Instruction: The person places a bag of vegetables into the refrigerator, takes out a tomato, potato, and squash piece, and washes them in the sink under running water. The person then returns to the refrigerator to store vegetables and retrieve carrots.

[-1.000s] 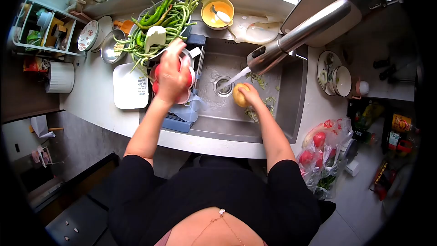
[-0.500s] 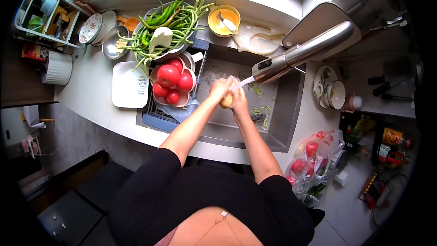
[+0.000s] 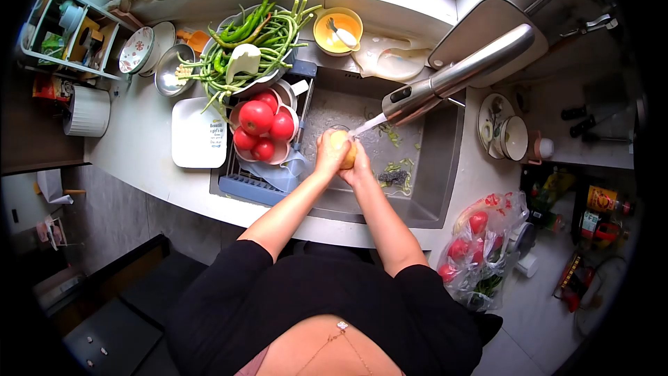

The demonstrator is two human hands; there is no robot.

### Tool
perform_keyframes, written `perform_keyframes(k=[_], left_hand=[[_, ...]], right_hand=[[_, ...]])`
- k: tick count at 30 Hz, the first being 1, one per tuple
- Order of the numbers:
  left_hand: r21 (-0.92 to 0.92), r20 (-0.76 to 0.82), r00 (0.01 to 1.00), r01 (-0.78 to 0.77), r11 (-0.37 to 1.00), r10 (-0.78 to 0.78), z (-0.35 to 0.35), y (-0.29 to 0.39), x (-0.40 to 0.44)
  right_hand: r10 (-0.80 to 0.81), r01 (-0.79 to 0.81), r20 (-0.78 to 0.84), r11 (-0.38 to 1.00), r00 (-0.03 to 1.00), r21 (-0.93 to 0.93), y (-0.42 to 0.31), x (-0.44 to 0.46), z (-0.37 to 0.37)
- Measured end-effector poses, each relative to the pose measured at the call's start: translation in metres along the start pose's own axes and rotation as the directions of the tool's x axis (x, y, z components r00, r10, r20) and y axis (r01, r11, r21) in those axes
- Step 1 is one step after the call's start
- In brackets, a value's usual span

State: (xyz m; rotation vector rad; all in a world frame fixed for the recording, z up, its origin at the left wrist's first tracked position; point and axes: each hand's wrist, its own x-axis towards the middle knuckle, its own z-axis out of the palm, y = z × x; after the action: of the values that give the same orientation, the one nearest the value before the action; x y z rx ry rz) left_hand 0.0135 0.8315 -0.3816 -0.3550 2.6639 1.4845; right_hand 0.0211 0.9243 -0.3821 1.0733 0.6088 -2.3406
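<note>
Both of my hands are wrapped round a pale yellow potato (image 3: pixel 347 160) under the running tap (image 3: pixel 424 92). My left hand (image 3: pixel 327 155) grips its left side, and my right hand (image 3: pixel 360 166) closes on its right side. The fingers cover much of the potato. Water falls from the tap onto it and splashes over the grey sink (image 3: pixel 327 108). Green peelings (image 3: pixel 396 175) lie on the sink floor to the right of my hands.
Left of the sink, a pink bowl of tomatoes (image 3: pixel 256 117) sits on a rack, with a colander of green beans and peppers (image 3: pixel 275 42) behind. A white tray (image 3: pixel 198 143) lies beside them. A plastic bag of tomatoes (image 3: pixel 480 251) rests at the right, near stacked bowls (image 3: pixel 513 143).
My hands have shifted slightly left and down, and the left hand has turned, so more of the potato shows. The water still runs.
</note>
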Motion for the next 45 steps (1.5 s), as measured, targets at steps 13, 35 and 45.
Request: perform_keyframes(k=[13,35,45], left_hand=[[-0.693,0.437,0.834,0.551,0.465,-0.336,0.004,-0.004,-0.004],[-0.277,0.665,0.718,0.493,0.825,-0.205,-0.017,0.036,0.061],[-0.375,0.195,0.979,0.132,0.917,-0.061,-0.011,0.022,-0.001]], right_hand=[[-0.717,0.318,0.322,-0.147,0.619,-0.937,-0.002,0.002,0.004],[-0.112,0.119,-0.162,0.992,0.980,0.033,-0.011,0.002,0.022],[-0.465,0.391,-0.184,0.860,0.866,-0.328,-0.010,0.023,-0.002]])
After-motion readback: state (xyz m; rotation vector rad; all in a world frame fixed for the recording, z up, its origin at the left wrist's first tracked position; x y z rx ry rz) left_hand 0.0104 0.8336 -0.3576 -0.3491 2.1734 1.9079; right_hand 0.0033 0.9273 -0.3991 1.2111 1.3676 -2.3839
